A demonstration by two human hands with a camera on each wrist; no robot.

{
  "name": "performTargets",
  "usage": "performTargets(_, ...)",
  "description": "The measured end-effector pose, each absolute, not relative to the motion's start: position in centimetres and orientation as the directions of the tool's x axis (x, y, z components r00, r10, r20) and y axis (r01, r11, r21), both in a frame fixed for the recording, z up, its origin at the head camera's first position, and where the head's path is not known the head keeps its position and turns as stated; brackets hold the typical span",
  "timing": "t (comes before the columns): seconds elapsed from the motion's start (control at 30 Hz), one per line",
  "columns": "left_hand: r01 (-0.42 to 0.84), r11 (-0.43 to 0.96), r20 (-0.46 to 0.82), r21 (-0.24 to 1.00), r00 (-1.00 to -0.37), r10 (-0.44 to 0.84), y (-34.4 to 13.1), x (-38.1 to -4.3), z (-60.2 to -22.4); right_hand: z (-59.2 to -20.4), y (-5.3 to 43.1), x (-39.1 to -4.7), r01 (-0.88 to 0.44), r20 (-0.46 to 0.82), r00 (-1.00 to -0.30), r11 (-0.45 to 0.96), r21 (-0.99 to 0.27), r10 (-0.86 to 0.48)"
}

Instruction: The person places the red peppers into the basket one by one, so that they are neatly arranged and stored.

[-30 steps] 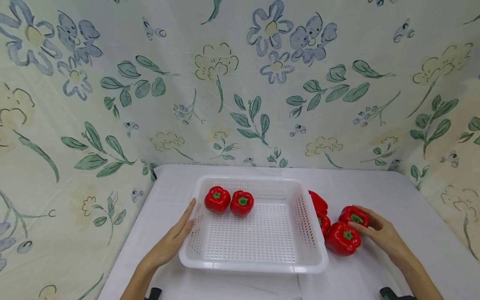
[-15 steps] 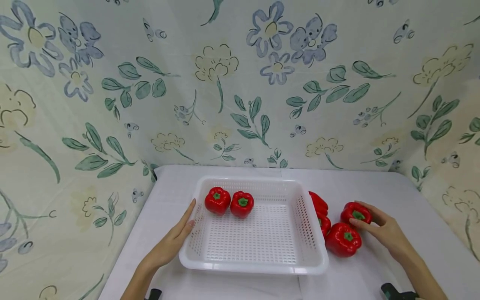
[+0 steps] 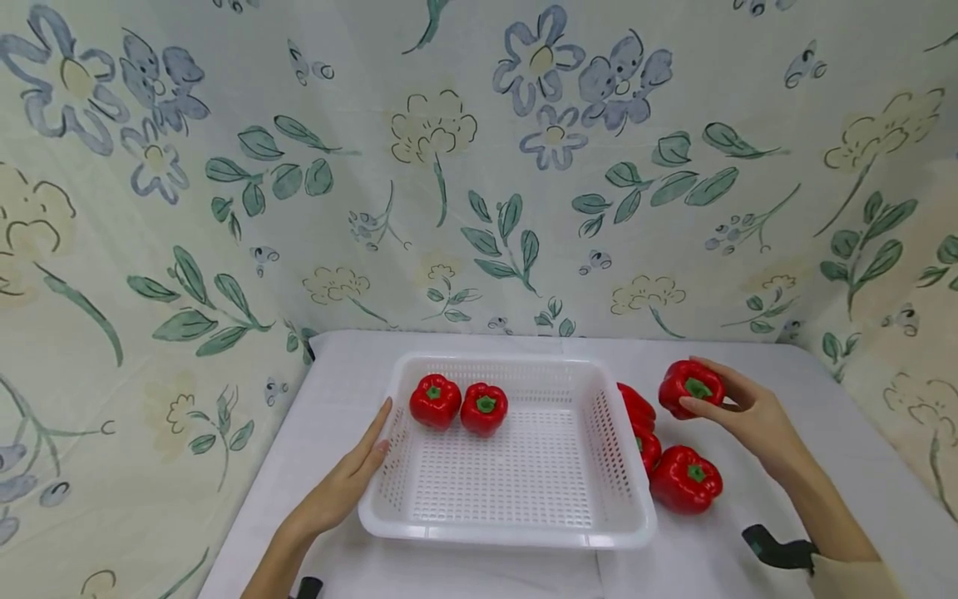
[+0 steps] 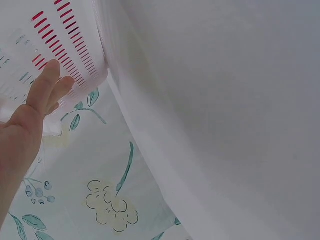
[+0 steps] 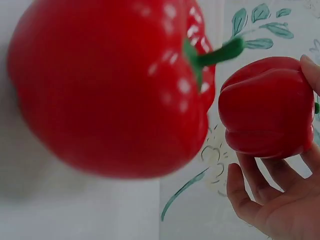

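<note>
Pinching a red bell pepper (image 3: 685, 386) in my right hand (image 3: 754, 416), off the table (image 3: 337, 383), right of the white perforated basket (image 3: 516, 536). Loose grip could let the glossy pepper slip. Left hand (image 3: 348, 478) straight-fingered against the basket's left side; pressing harder might slide it.

My right grip (image 3: 748, 420) holds a smooth, glossy pepper (image 3: 676, 389) right of the faintly shiny, perforated plastic basket (image 3: 509, 533); beneath the basket the desk (image 3: 449, 574) looks matt, behind it matt cloth (image 3: 479, 66).

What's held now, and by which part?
A red pepper, by its sides near the stem, in the right grip. Left grip just rests against the basket.
</note>
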State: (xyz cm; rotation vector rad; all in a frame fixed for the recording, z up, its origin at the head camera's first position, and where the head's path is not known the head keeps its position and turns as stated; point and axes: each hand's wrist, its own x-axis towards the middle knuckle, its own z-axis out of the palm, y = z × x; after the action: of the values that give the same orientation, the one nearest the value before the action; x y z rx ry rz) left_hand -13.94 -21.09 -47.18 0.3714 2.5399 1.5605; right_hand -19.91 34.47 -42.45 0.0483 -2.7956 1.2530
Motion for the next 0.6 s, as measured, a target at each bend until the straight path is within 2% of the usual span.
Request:
performTargets(0.3,0.134,0.44,0.012,0.888,-0.963,0.269,-21.0,-14.0,-47.2,-38.9,29.0,-20.3,-0.191,0.142,-0.982,0.603,-0.775,-0.128)
performTargets(0.6,0.142,0.436,0.017,0.889,-0.96,0.279,-21.1,-13.9,-47.4,-37.0,23.2,-21.7,-0.18,0.04,-0.965,0.542,-0.821,-0.26)
